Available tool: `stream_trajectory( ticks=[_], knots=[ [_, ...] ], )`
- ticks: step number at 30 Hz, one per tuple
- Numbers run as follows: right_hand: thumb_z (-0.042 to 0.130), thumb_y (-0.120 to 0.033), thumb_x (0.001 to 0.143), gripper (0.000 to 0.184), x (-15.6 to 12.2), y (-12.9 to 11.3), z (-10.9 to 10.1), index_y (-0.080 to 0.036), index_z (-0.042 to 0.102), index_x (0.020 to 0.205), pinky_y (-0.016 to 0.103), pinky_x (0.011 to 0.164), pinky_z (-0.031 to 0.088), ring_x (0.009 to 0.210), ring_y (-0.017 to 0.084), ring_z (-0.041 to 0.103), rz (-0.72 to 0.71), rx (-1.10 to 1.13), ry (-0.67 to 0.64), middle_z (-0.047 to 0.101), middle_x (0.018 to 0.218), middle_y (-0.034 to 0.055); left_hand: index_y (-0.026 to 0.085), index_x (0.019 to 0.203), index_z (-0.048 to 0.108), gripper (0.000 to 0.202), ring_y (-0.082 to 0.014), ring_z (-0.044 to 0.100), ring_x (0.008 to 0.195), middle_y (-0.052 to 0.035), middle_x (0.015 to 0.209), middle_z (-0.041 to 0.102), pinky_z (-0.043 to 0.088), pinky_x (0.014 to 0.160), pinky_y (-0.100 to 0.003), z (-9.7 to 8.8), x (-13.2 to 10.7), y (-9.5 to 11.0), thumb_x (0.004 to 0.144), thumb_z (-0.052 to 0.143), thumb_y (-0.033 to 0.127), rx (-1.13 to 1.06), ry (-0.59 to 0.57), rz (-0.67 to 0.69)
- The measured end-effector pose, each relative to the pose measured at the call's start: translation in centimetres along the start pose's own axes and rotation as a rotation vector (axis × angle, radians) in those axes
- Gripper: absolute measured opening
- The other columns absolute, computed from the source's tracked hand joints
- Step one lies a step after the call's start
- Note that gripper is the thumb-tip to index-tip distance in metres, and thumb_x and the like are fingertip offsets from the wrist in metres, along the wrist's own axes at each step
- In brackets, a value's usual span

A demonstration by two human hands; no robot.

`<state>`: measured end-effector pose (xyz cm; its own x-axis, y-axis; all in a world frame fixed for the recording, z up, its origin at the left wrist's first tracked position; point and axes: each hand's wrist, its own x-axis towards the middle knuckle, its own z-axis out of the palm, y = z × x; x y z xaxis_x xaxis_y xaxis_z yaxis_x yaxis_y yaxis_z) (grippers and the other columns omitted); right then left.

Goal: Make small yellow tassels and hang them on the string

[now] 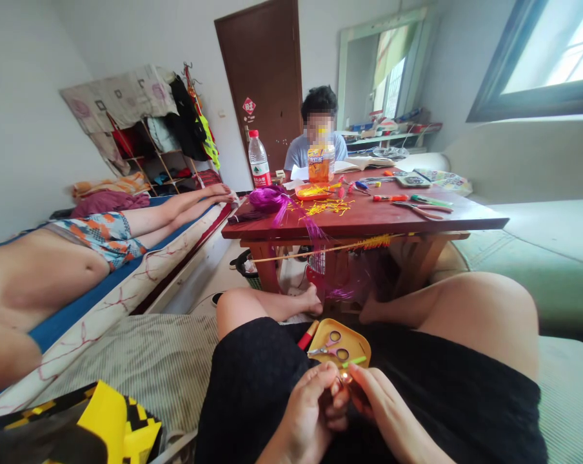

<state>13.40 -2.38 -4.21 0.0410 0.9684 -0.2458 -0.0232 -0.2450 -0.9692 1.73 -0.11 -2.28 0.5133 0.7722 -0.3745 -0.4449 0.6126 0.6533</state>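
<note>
Both hands meet low in front of me, above my lap. My left hand (315, 401) is closed, its thumb and forefinger pinched on something too small to name. My right hand (376, 394) touches close beside it, also with fingers drawn together; what it holds is hidden. A tiny bright glow, like a flame, shows between the fingertips. Right above them is a bright green stick-like thing (354, 362); I cannot tell whether it is held or lies on the tray. Just beyond, a yellow tray (358, 336) bears scissors (327, 350) with pinkish handles. A red rod-shaped thing (307, 336) lies beside it.
A dark red table (417, 216) ahead carries purple strands (272, 198), yellow bits (327, 207), pliers (423, 209), a water bottle (258, 161) and an orange drink bottle (319, 164). One person (296, 151) sits behind it; another person (73, 267) lies on the left bed.
</note>
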Motion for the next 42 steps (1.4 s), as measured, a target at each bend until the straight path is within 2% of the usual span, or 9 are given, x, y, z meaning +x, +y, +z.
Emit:
stream_trajectory(
  ticks=[13,24,35,42],
  knots=[
    [0.041,-0.066,0.073,0.051,0.1,0.0,0.0,-0.02,0.046,0.054,0.025,0.053,0.035,0.054,0.013,0.041,0.009,0.047,0.004,0.046,0.055,-0.0016,0.017,0.057,0.039,0.036,-0.0028,0.021,0.04,0.0071,0.045,0.035,0.01,0.04,-0.018,-0.2,0.0,-0.1,0.066,0.067,0.038,0.017,-0.044,0.015],
    [0.039,-0.077,0.064,0.059,0.0,-0.8,0.2,-0.021,0.044,0.05,0.026,0.051,0.031,0.052,0.013,0.037,0.034,0.046,0.005,0.043,0.052,-0.0026,0.017,0.057,0.038,0.036,-0.0032,0.023,0.039,0.007,0.044,0.035,0.01,0.04,-0.018,-0.4,0.1,-0.1,0.067,0.066,0.037,0.016,-0.051,0.011],
    [0.041,-0.071,0.068,0.054,0.2,-0.6,0.1,-0.02,0.046,0.05,0.026,0.051,0.033,0.052,0.013,0.04,0.025,0.047,0.014,0.045,0.052,-0.0025,0.017,0.056,0.037,0.038,-0.0027,0.022,0.038,0.0072,0.043,0.036,0.01,0.04,-0.018,-0.2,0.1,0.0,0.065,0.068,0.039,0.001,-0.058,0.009],
    [0.045,-0.072,0.066,0.055,-0.1,-0.1,0.1,-0.019,0.05,0.052,0.025,0.05,0.035,0.051,0.013,0.041,0.028,0.105,0.039,0.047,0.052,-0.0026,0.017,0.057,0.04,0.037,-0.0024,0.018,0.035,0.0075,0.043,0.035,0.01,0.037,-0.017,-0.7,0.5,-0.1,0.067,0.067,0.041,-0.024,-0.167,0.018]
  ],
)
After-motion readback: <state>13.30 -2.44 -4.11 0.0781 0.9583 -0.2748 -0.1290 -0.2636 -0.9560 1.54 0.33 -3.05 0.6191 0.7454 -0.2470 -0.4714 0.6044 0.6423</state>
